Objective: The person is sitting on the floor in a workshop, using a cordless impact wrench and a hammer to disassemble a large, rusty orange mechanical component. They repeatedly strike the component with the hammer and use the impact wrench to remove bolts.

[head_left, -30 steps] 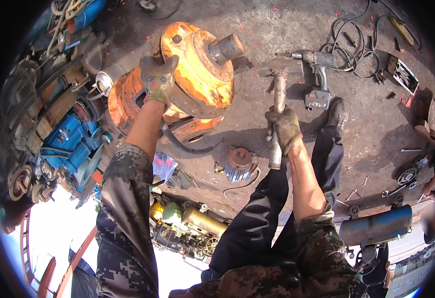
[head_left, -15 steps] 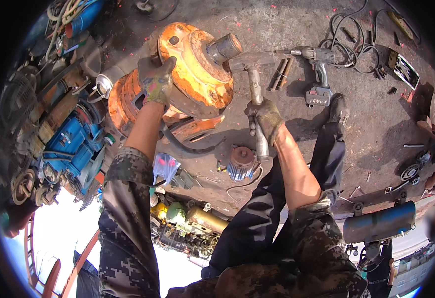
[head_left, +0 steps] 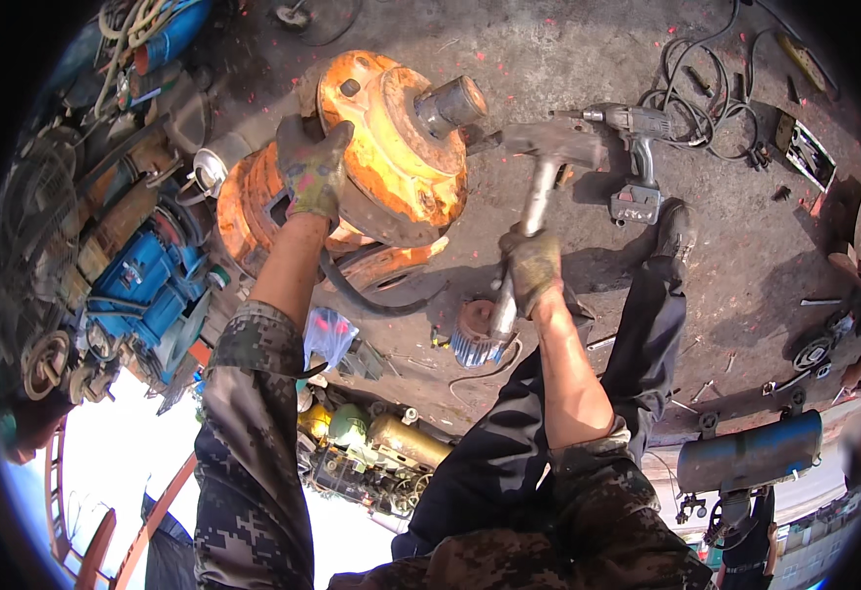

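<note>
the right hand, in a soiled work glove, is wrapped tightly round the handle of a grey metal hammer — its long head sits between the stubby round steel shaft and a dark grey cordless drill, apart from the shaft. the left hand, also gloved, lies against the rim of an orange cast-metal flanged housing on the stained concrete floor — i cannot tell how far its fingers close. a blue finned motor with a rusty brown cap stands near the hammer's lower end.
</note>
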Action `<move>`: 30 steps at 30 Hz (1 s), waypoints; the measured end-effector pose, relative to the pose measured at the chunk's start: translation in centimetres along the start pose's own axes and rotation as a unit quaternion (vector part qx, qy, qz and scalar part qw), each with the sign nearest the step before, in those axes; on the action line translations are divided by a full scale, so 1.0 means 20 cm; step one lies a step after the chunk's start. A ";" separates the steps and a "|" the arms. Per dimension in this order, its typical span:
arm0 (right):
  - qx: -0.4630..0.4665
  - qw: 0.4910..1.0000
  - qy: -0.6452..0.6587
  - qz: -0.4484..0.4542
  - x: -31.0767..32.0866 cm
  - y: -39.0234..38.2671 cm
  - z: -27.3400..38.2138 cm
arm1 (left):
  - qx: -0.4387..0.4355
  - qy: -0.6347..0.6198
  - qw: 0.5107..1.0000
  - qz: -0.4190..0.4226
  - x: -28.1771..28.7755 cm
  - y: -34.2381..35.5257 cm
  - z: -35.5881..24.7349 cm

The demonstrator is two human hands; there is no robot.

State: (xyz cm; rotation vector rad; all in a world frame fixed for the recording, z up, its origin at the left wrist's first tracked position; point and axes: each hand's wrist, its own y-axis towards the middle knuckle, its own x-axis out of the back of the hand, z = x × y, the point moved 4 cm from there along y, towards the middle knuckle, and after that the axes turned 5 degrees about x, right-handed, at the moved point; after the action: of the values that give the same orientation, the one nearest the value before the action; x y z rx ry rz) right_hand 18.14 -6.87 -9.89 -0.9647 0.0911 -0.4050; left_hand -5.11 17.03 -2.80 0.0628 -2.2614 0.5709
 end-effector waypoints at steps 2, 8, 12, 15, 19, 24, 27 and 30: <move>-0.046 0.982 -0.083 0.166 -0.14 -0.03 0.02 | -0.020 0.026 0.999 -0.018 0.04 -0.03 0.00; -0.125 0.979 0.109 0.122 0.26 0.10 0.26 | 0.004 -0.060 0.998 -0.035 0.04 -0.09 -0.05; -0.087 0.970 0.222 -0.037 0.34 0.25 0.28 | 0.008 -0.041 0.999 -0.005 0.08 -0.07 0.01; -0.150 0.974 0.164 0.035 0.08 0.11 0.07 | -0.005 -0.016 1.000 -0.013 0.03 -0.05 -0.01; -0.259 0.935 0.022 0.239 0.01 -0.01 -0.02 | 0.001 -0.050 0.998 0.023 0.04 -0.06 0.00; -0.219 0.963 0.093 0.127 0.16 0.01 0.14 | -0.059 0.126 0.989 -0.055 0.09 -0.05 0.00; -0.173 0.965 0.156 0.123 0.18 0.16 0.35 | -0.019 0.135 0.990 -0.025 0.06 -0.03 0.06; -0.146 0.962 0.194 0.122 0.08 0.31 0.61 | -0.019 0.121 0.992 -0.014 0.06 -0.05 -0.05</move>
State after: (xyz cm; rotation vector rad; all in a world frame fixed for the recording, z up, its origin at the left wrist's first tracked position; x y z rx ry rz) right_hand 24.54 5.16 -7.79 -1.1370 0.6363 -0.3528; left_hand -4.94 16.78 -0.95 0.0044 -2.0323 0.4919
